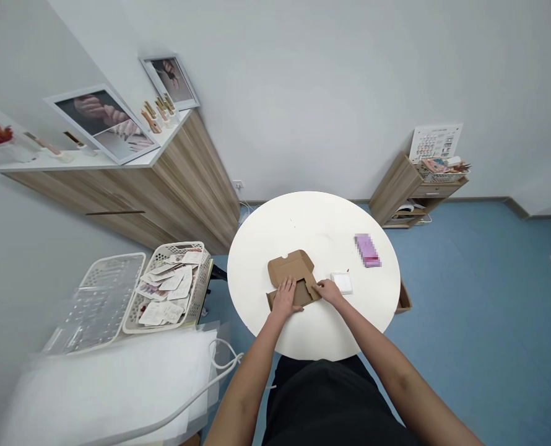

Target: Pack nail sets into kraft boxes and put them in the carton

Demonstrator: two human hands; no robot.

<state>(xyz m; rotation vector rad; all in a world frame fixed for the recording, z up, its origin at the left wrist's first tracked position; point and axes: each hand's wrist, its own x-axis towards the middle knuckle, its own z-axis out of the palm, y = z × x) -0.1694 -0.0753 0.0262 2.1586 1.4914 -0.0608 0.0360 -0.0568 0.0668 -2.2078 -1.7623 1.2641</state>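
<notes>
A brown cardboard box (290,267), partly unfolded with its lid laid back, rests on the white round table (266,229). My left hand (285,298) lies on its near left part, thumb stretched out to the right and fingers pointing away from me. At the right side flap, my right hand (329,291) has its fingers closed on the cardboard edge; the fingertips are small in view. Just beyond that hand sits a flat white square packet (342,282). Farther right is a purple item (367,250), blurred out by pixels.
Left of the table stand a white basket of cards (195,248) and clear plastic trays (106,297). White sheets (117,378) and a white cable (187,402) lie at lower left. A wooden cabinet (182,186) and a small shelf unit (396,186) stand by the walls.
</notes>
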